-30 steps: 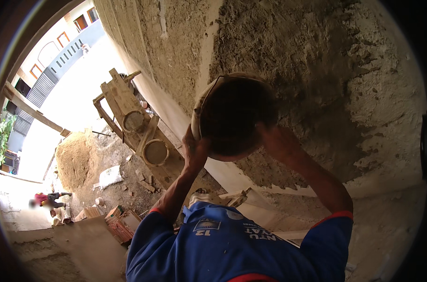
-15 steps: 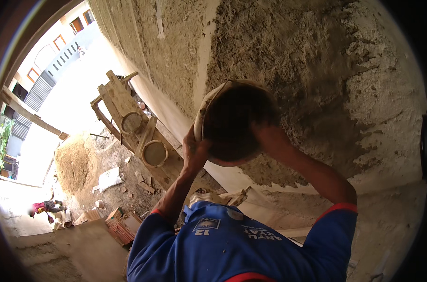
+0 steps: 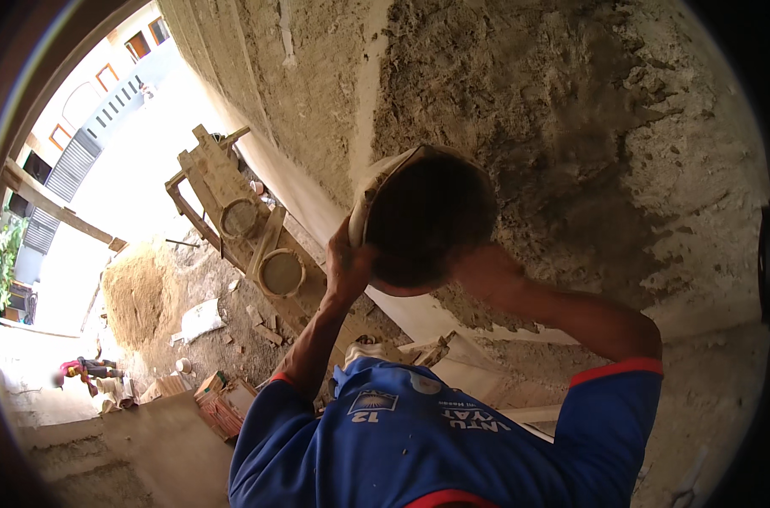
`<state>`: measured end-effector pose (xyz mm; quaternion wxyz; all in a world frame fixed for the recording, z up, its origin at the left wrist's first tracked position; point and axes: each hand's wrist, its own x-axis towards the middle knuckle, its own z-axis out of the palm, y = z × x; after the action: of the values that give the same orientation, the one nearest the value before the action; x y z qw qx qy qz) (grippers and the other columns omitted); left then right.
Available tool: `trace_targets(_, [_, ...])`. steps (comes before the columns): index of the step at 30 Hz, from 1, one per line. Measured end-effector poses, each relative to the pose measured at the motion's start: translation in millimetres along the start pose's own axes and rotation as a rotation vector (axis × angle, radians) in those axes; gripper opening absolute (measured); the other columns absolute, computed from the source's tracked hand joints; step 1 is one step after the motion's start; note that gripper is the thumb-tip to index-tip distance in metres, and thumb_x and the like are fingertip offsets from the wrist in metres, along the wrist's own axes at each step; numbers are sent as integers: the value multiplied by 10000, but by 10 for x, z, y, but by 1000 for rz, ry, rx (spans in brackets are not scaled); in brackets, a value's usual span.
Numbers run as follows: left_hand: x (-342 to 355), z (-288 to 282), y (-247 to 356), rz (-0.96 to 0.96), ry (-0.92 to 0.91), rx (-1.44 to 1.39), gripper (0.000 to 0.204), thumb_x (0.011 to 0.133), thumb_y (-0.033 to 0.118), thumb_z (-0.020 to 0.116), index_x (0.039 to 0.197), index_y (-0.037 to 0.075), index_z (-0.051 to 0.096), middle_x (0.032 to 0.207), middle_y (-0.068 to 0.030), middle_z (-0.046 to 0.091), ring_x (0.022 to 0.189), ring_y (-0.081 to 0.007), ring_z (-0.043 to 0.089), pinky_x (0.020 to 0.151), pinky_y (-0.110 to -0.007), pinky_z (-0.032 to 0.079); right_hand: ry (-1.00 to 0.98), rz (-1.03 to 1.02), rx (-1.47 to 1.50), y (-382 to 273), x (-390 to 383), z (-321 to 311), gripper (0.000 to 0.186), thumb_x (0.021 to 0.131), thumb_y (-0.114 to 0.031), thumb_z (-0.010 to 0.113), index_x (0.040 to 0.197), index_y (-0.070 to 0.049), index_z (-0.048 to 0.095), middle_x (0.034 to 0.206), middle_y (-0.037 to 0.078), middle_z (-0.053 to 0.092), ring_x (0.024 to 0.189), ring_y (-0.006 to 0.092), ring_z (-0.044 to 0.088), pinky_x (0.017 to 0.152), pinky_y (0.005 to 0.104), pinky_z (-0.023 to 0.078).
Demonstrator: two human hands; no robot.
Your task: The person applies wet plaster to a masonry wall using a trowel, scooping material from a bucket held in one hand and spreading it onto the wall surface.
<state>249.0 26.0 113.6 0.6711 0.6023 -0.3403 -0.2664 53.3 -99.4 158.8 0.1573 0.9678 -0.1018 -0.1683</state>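
Note:
A round bucket (image 3: 373, 188) with a dark, shadowed inside is held up before the rough wall, its mouth tilted toward me. My left hand (image 3: 348, 264) grips the bucket's left side near the rim, its fingers closed round it. At the lower right of the mouth is my right hand (image 3: 485, 273), with its fingers lost in shadow and motion blur. What the bucket contains is too dark to make out. Behind it, the wall (image 3: 563, 127) carries coarse mortar with a darker, damp-looking patch.
Below to the left, a plank scaffold (image 3: 224, 182) bears two round containers (image 3: 282, 273). Further down lie a sand heap (image 3: 139, 292), a white sack (image 3: 202, 320) and stacked reddish bricks (image 3: 222, 405). Another person (image 3: 84, 368) is at the far lower left.
My right hand has drawn down toward the bucket's lower rim, and its elbow has shifted outward to the right. The bucket and my left hand stay almost where they were.

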Motion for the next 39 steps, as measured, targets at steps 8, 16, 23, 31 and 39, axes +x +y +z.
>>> trace_targets(8, [-30, 42, 51, -15, -7, 1, 556, 666, 48, 572, 1218, -17, 559, 925, -177, 684, 833, -209, 657, 764, -349, 525, 320, 167, -33, 116, 18, 203, 375, 803, -101, 544, 1172, -35, 564, 881, 116, 644, 840, 253, 659, 669, 378, 564])
trace_targets(16, [-87, 122, -4, -46, 48, 130, 577, 664, 46, 565, 1238, -12, 556, 919, -195, 680, 828, -243, 666, 771, -370, 523, 218, 166, 261, -25, 69, -138, 405, 816, -105, 527, 1208, -2, 531, 956, 150, 637, 883, 264, 642, 733, 373, 546])
trace_targets(23, [-102, 145, -319, 16, 143, -38, 577, 664, 58, 567, 1234, -28, 551, 883, -219, 666, 820, -260, 665, 748, -380, 518, -22, 166, 63, -56, -106, -235, 339, 816, -107, 549, 1140, -7, 561, 915, 153, 637, 809, 260, 661, 610, 352, 556])
trace_targets(31, [-217, 293, -185, -10, 206, -95, 550, 678, 71, 563, 1214, -52, 548, 906, -217, 663, 828, -268, 660, 749, -373, 517, 109, 271, 177, -3, 259, 242, 319, 757, -70, 575, 1058, 36, 575, 888, 188, 605, 851, 272, 645, 645, 366, 551])
trace_targets(39, [-284, 222, -281, -6, 210, 19, 609, 684, 55, 552, 1288, -10, 509, 1072, -246, 619, 934, -313, 643, 817, -406, 505, 123, 225, -283, -58, 278, -514, 294, 769, -81, 557, 1042, 25, 586, 871, 166, 599, 758, 260, 606, 608, 348, 514])
